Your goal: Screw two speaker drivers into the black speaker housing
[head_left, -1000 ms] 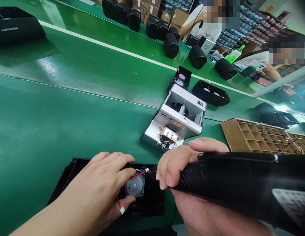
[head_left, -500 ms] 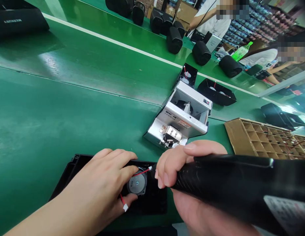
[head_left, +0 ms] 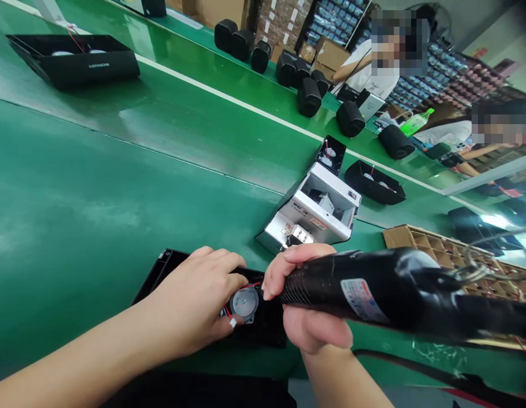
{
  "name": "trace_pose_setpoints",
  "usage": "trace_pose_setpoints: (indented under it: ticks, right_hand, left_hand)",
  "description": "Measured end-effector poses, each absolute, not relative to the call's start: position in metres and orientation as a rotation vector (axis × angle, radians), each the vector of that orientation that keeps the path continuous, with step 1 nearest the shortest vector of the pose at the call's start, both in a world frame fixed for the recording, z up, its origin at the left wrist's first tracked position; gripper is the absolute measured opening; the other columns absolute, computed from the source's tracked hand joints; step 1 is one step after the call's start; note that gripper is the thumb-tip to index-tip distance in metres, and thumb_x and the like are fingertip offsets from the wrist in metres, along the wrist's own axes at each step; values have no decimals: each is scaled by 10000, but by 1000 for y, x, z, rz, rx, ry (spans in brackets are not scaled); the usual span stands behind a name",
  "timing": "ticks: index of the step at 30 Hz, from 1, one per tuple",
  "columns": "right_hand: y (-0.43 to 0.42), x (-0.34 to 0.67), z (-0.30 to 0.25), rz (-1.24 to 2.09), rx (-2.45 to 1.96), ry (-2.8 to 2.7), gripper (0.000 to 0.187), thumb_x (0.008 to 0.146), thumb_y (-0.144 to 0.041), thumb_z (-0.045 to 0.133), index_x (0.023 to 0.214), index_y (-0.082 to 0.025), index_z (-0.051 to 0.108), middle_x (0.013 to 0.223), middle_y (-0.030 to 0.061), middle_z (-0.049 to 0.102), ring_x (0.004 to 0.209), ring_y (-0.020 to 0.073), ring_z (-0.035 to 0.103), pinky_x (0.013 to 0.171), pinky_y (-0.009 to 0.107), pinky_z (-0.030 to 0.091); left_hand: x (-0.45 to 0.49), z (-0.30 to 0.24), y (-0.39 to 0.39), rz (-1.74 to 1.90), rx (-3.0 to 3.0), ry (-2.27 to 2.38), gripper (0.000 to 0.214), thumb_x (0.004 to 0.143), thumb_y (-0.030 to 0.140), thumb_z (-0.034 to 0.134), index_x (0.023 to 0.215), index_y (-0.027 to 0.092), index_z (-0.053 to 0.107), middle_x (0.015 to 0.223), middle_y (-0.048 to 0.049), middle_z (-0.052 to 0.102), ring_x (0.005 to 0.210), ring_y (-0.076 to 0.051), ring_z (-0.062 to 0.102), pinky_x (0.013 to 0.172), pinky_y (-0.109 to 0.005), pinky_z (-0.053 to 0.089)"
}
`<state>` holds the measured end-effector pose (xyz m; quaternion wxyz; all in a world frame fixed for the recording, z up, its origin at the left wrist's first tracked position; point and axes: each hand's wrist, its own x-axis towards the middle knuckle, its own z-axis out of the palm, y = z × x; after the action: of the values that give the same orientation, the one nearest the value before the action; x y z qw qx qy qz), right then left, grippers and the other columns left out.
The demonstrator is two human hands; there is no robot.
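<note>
While clamped round 1 black electric screwdriver [head_left: 373, 292] w/ unreadable red-white label, right hand [head_left: 307, 300] hovers beside left hand [head_left: 195, 300]. Left pressed flat on 1 black speaker housing [head_left: 161, 269] on green bench, fingers touching 1 round driver [head_left: 244, 303]. Behind, 1 silver screw feeder [head_left: 317, 212], lettering too blurry to read.

1. A silver machine [head_left: 317, 209] stands on the green tabletop [head_left: 97, 187].
2. A cardboard divider tray [head_left: 441, 252] lies right of it.
3. Black speaker shells [head_left: 375, 182] and finished speakers [head_left: 309, 96] sit farther back.
4. Two seated people [head_left: 373, 62] work beyond.
</note>
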<state>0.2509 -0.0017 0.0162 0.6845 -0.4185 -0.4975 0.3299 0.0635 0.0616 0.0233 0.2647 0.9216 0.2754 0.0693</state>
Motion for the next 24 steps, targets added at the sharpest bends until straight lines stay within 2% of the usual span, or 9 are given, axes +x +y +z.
trace_pose_setpoints:
  ticks: [4,6,9,14,16,20,24]
  right_hand:
    - [-1,250,14,698,-879,-1137,705,909,-950,754,1180,-300,730,720,-37,687,519,180,619,508,337,541]
    - [0,251,13,700,-869,-1145,722,882,-946,791,1188,-296,723,729,-32,679,522,191,622,494,350,550]
    - [0,252,8,682,-866,-1141,727,832,-919,870,1180,-298,725,728,-30,664,512,199,608,475,365,546]
    - [-7,245,10,602,-886,-1087,625,882,-779,936,1229,-309,712,829,-14,714,630,216,678,619,390,612]
    - [-10,244,22,589,-878,-1058,634,908,-814,891,1232,-298,716,815,-17,726,604,201,665,594,361,585]
    - [-8,259,73,643,-828,-966,755,979,-973,612,1223,-276,771,668,-15,710,478,203,593,495,339,509]
    - [13,281,120,352,-894,-961,671,994,-910,668,1040,-249,772,638,-30,699,483,203,612,496,359,540]
  left_hand:
    - [63,21,62,187,2500,733,286,822,171,899,1078,276,828,1277,-26,784,1186,-301,732,971,-484,453]
    - [63,19,63,181,2509,729,337,796,165,916,1097,286,822,1294,-27,782,1203,-304,723,973,-483,447]
    - [63,19,65,127,2498,733,342,817,244,971,1120,294,821,1315,-31,783,1210,-311,717,980,-490,445]
    - [61,21,63,104,2458,767,370,836,295,1012,1151,319,820,1337,-7,786,1222,-313,719,1014,-512,459]
    - [60,19,61,112,2443,794,406,814,279,1028,1161,323,822,1373,-11,785,1241,-323,724,1033,-520,472]
    - [58,13,58,107,2432,818,441,787,259,1035,1176,302,831,1438,-40,778,1273,-352,731,1076,-537,496]
    - [55,5,55,186,2447,818,499,777,254,1032,1228,329,832,1442,-29,778,1254,-345,736,1076,-529,507]
